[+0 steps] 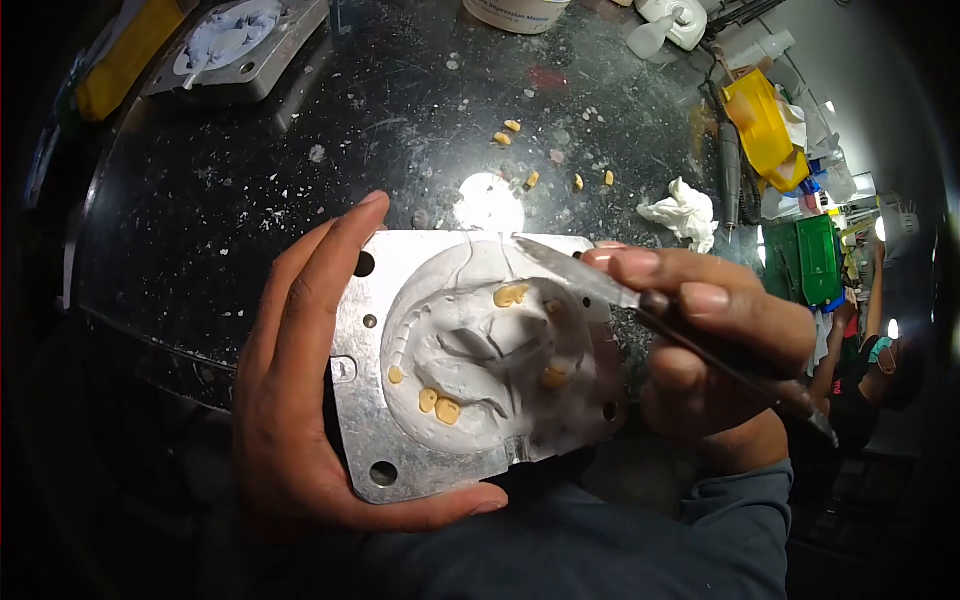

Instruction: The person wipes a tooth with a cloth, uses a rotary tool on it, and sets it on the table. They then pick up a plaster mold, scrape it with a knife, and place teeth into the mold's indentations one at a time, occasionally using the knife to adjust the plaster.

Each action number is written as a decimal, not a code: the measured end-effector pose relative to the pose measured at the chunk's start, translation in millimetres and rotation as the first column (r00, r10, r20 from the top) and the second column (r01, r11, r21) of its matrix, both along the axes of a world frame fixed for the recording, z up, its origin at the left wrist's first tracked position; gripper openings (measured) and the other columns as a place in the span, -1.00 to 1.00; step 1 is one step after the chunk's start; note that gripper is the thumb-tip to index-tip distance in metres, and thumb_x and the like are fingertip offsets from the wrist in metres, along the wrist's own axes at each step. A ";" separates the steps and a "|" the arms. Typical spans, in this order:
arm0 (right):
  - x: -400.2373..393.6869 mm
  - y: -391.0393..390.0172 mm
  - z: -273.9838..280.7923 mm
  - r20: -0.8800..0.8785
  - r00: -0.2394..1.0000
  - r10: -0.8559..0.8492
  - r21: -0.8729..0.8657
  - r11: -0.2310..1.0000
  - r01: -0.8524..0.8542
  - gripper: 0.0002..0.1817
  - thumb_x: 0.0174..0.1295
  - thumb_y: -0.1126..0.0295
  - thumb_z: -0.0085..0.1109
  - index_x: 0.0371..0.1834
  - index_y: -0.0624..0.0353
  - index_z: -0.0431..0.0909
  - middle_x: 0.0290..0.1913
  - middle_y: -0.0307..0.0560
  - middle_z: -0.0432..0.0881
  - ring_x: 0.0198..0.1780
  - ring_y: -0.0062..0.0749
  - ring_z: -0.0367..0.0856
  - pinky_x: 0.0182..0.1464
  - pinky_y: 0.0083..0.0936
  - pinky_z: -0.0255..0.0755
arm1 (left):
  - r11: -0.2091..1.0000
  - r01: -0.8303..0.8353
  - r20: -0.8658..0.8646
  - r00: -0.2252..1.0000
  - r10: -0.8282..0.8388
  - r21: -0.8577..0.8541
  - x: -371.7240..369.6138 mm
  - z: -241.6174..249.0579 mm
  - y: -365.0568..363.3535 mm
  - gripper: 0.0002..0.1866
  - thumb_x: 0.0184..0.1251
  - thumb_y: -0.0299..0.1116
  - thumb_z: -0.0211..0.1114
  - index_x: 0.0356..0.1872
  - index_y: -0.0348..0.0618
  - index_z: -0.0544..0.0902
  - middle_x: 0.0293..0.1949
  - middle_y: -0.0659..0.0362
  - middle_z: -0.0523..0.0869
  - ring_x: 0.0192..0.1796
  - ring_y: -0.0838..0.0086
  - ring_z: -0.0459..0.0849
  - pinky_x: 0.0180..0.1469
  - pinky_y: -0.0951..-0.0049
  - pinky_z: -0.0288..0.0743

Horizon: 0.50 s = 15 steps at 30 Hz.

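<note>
My left hand [290,385] grips a metal dental flask half [365,425] from its left side, thumb along the near edge and fingers at the far left. White plaster [465,375] fills its round opening, with an arch-shaped ridge and thin grooves running to the far edge. Several yellowish teeth [447,411] are set in the plaster. In my right hand [745,310] is a plaster knife [575,268], its handle pinched between thumb and fingers. The blade slants across the flask's far right corner, with the tip at the far edge beside a groove.
Several loose teeth [503,138] lie on the speckled dark bench [390,150] beyond the flask. Another flask half [285,60] sits at the far left, a white tub [515,12] behind. To the right are crumpled tissue [683,212], a handpiece [730,170], yellow bin [762,125], green bin [818,260] and a person [865,390].
</note>
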State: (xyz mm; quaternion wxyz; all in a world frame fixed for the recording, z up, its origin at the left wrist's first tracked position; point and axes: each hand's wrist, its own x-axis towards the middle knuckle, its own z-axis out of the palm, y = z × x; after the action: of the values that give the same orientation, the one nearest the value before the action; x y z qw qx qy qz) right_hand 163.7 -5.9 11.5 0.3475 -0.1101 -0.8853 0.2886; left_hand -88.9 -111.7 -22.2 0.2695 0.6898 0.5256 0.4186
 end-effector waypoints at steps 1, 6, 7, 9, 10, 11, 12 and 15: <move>0.1 1.1 -0.5 -0.005 1.000 -0.019 0.010 1.000 0.019 -0.57 0.52 0.23 0.15 0.23 0.24 0.26 0.02 0.33 0.65 0.05 0.04 0.76 0.14 -0.01 0.70 | 1.000 0.005 -0.007 1.000 -0.005 -0.009 -0.2 -0.1 -0.7 0.57 -0.62 0.18 0.83 0.55 -0.46 0.18 0.44 -0.16 0.31 0.41 0.14 0.46 0.40 0.14 0.39; 0.1 4.6 4.1 0.000 0.998 -0.068 0.025 0.997 0.068 -0.60 0.53 0.20 0.16 0.17 0.23 0.27 -0.03 0.29 0.65 -0.02 0.00 0.78 0.13 -0.01 0.71 | 0.999 0.025 -0.031 0.999 -0.026 -0.021 -1.7 1.6 -0.4 0.61 -0.61 0.25 0.82 0.55 -0.47 0.16 0.45 -0.20 0.27 0.43 0.09 0.44 0.42 0.10 0.37; 0.6 3.7 4.5 -0.006 0.997 -0.079 0.005 0.997 0.079 -0.60 0.52 0.20 0.16 0.16 0.23 0.27 -0.03 0.30 0.65 -0.03 0.00 0.78 0.14 0.00 0.70 | 0.999 0.025 -0.033 0.999 -0.026 -0.029 -1.4 2.3 -0.4 0.61 -0.60 0.27 0.82 0.55 -0.48 0.15 0.45 -0.20 0.28 0.43 0.09 0.43 0.43 0.09 0.37; 1.1 0.0 1.6 -0.022 0.996 -0.085 -0.095 0.992 0.083 -0.59 0.49 0.22 0.22 0.14 0.23 0.29 -0.04 0.30 0.68 -0.02 0.02 0.78 0.17 0.05 0.66 | 0.999 0.024 -0.043 0.999 -0.025 -0.035 -3.0 4.2 -1.0 0.62 -0.59 0.28 0.82 0.55 -0.48 0.15 0.45 -0.21 0.28 0.43 0.09 0.43 0.43 0.09 0.37; -0.6 2.0 2.6 -0.027 0.996 -0.085 -0.094 0.992 0.082 -0.59 0.49 0.22 0.22 0.14 0.23 0.29 -0.04 0.30 0.68 -0.02 0.02 0.78 0.17 0.05 0.66 | 0.999 0.028 -0.071 0.997 -0.031 -0.034 -4.1 5.9 -1.2 0.62 -0.59 0.29 0.81 0.55 -0.49 0.15 0.45 -0.21 0.28 0.44 0.08 0.42 0.43 0.09 0.36; -2.8 5.0 5.5 0.060 0.997 -0.054 -0.063 0.996 0.058 -0.60 0.47 0.23 0.26 0.11 0.23 0.32 -0.05 0.30 0.70 -0.01 0.02 0.79 0.19 0.04 0.65 | 0.999 0.033 -0.098 0.995 -0.036 -0.031 -4.7 6.8 -1.0 0.62 -0.59 0.29 0.81 0.55 -0.49 0.15 0.45 -0.22 0.28 0.45 0.08 0.41 0.44 0.09 0.35; -2.9 7.5 7.0 0.150 0.988 -0.028 -0.037 0.999 0.034 -0.61 0.45 0.24 0.29 0.09 0.23 0.34 -0.06 0.30 0.73 0.01 0.02 0.80 0.20 0.03 0.63 | 0.999 0.034 -0.100 0.994 -0.037 -0.031 -3.3 7.3 -0.4 0.62 -0.59 0.29 0.81 0.55 -0.49 0.15 0.45 -0.22 0.28 0.45 0.08 0.41 0.44 0.09 0.35; -11.6 2.2 -6.3 0.064 0.992 -0.110 -0.107 0.987 0.117 -0.68 0.26 0.39 0.44 0.00 0.25 0.58 -0.08 0.16 0.79 0.01 -0.08 0.82 0.18 -0.14 0.66 | 0.999 0.022 -0.099 0.995 -0.026 -0.037 -1.8 6.3 -0.3 0.63 -0.60 0.32 0.80 0.55 -0.49 0.15 0.44 -0.22 0.29 0.46 0.08 0.39 0.46 0.07 0.32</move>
State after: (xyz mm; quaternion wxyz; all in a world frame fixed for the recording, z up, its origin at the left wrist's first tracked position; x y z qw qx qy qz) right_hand 152.2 -3.7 5.3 0.3311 -0.1877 -0.8698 0.3138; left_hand -90.7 -112.0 -15.9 0.2602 0.7112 0.5376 0.3709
